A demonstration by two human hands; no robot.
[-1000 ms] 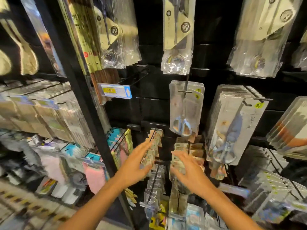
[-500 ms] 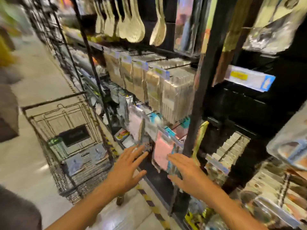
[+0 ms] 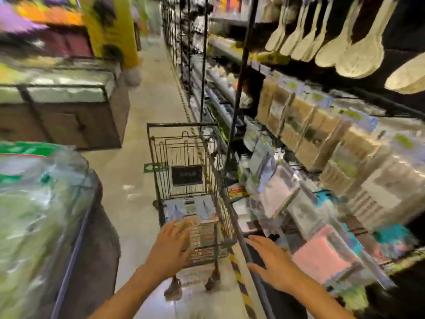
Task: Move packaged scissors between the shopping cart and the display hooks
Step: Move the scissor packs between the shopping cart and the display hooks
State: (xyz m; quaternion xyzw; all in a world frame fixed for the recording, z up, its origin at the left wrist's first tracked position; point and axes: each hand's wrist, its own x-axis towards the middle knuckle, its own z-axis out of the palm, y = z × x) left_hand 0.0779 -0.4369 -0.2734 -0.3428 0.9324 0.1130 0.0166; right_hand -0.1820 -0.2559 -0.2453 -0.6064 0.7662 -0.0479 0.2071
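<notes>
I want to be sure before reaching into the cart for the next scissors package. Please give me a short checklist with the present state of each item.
1. Left hand free: ok, fingers spread, holding nothing.
2. Right hand free: ok, open, holding nothing.
3. Shopping cart within view and upright: ok, it stands in the aisle beside the shelving.
4. Packages present in the cart: ok, flat packs lie on its floor; whether they are scissors, cannot tell, the picture is blurred.
5. Left hand over the cart: ok, it hovers at the near end.
6. Path clear of other people: cannot tell.
</notes>
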